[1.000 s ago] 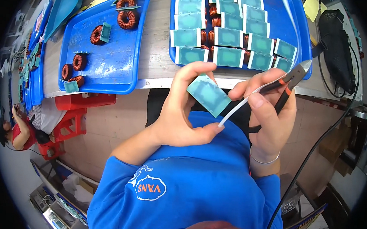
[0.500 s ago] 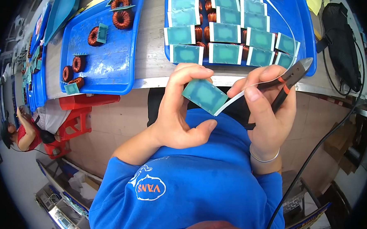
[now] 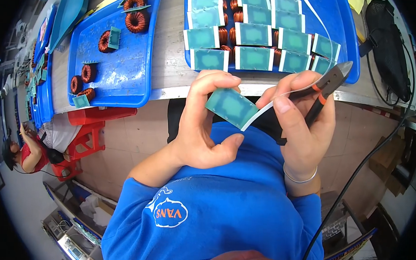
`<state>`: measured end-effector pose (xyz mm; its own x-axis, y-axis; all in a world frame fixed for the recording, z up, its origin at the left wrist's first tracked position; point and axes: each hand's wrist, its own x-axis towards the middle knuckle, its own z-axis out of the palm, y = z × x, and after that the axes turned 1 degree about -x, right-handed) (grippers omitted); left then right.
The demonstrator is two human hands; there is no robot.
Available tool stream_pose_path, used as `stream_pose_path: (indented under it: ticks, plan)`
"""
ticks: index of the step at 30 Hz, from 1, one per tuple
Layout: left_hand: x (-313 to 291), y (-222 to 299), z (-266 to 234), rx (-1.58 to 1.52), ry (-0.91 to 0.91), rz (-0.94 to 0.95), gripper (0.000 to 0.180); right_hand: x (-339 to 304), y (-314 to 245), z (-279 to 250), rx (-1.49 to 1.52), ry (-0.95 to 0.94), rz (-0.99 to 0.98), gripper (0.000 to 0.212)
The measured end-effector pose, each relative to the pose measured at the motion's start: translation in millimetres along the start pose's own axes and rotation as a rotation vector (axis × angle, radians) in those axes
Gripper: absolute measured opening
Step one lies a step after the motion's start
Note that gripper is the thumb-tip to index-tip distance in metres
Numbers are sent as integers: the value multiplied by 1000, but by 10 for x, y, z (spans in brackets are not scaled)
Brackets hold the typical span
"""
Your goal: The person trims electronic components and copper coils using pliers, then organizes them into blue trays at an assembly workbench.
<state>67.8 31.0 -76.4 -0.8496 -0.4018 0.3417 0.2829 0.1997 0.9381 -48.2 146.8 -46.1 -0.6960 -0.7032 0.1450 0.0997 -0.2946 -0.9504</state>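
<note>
My left hand (image 3: 201, 125) grips a small green circuit board (image 3: 231, 107) by its far left side, thumb held apart from it; anything behind the board is hidden. Along the board's right edge lies a narrow white strip (image 3: 258, 115). My right hand (image 3: 307, 121) pinches this strip between thumb and forefinger just off the board's corner. Tucked in the same hand are side cutters (image 3: 330, 82) with black and orange handles, jaws pointing up and right. From the pinch the strip runs on as a long thin band (image 3: 327, 30) over the tray.
A blue tray (image 3: 352, 53) ahead holds rows of white-edged green boards on copper coils. Another blue tray (image 3: 126, 64) on the left has several copper toroid coils (image 3: 137, 21) with boards. A black bag (image 3: 386, 50) and cable lie right. Someone sits far left near red stools (image 3: 87, 135).
Both hands keep their grips on the board, strip and cutters. The cutters and right fingers have shifted very slightly up and left; the view has moved a little.
</note>
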Motion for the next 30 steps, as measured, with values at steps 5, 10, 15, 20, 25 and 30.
stream_pose_path:
  ticks: [5, 10, 15, 20, 25, 30]
  plan:
    - [-3, -2, 3, -3, -1, -11, 68, -5, -13, 10, 34, 20, 35, 18]
    - [-20, 5, 12, -94, 18, -45, 69, -3, -10, 11, 37, 8, 23, 19]
    - [-11, 1, 19, -98, 20, -34, 68, -4, -6, 8, 13, 1, 24, 19]
    - [-10, -10, 20, -101, 27, -15, 63, -9, 0, 12, 17, -9, 2, 19]
    - [-20, -10, 25, -187, 37, -27, 60, -8, 18, -1, 1, -5, 4, 20]
    - [-7, -8, 20, -211, 2, 17, 59, -22, 40, -22, -28, -8, 51, 21]
